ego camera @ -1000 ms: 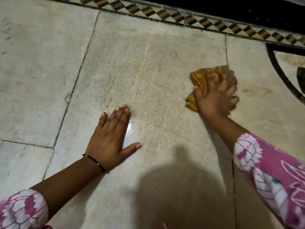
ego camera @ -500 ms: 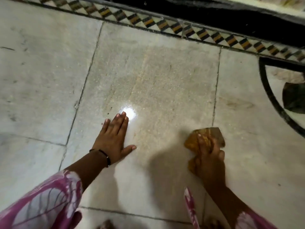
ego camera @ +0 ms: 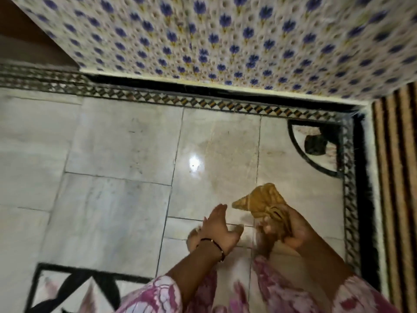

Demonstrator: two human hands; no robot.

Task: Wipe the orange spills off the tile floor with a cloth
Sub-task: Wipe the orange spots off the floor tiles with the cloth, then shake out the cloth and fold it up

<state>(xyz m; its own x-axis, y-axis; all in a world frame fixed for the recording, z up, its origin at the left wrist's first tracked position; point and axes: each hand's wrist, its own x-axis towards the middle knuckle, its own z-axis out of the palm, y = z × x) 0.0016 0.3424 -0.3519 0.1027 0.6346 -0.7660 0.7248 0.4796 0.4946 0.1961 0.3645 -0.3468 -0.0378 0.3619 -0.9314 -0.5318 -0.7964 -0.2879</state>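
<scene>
Pale marble tile floor [ego camera: 117, 199] below; I'm gripping the crumpled orange cloth [ego camera: 259, 199] in my right hand [ego camera: 291, 231], lifted clear, probably to refold; left hand [ego camera: 216, 229] loose-fingered, empty.

Count taken from the head view, which is motion-blurred in places. Hands: 2, a left hand [ego camera: 217, 231] and a right hand [ego camera: 291, 229]. Cloths: 1, an orange-brown cloth [ego camera: 262, 201]. Bracelets: 1, a thin black bracelet [ego camera: 211, 242] on the left wrist. Patterned pink-and-white sleeves: 2, a left sleeve [ego camera: 155, 297] and a right sleeve [ego camera: 352, 299]. Bright light reflections on the floor: 1 reflection [ego camera: 195, 162]. Geometric border strips [ego camera: 203, 102] on the floor: 2 runs meeting at 1 corner. Black inlay motifs: 2, a corner arc inlay [ego camera: 316, 145] and a lower inlay [ego camera: 74, 283]. Striped mats: 1 mat [ego camera: 397, 177]. Flower-patterned fabrics: 1 fabric [ego camera: 225, 37]. Pale floor tiles [ego camera: 117, 143]: exact total cannot be determined.
</scene>
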